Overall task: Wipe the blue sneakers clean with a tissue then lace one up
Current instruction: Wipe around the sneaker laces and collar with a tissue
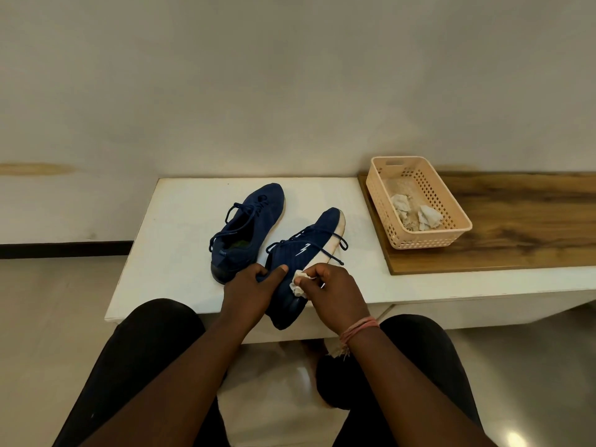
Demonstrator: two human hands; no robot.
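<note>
Two blue sneakers lie on a white table (pixel 180 221). The left sneaker (pixel 248 227) rests flat with its laces loose and its toe pointing away. The right sneaker (pixel 306 256) is tipped on its side, white sole facing right, heel hanging over the table's front edge. My left hand (pixel 254 291) grips this sneaker at the heel collar, thumb on its side. My right hand (pixel 332 295) pinches a crumpled white tissue (pixel 298 283) and presses it against the sneaker's side near the heel.
A peach plastic basket (pixel 451 204) holding crumpled used tissues (pixel 416 214) stands on a wooden board (pixel 516 221) at the right. A white wall rises behind the table. My knees in black trousers sit below the table's front edge.
</note>
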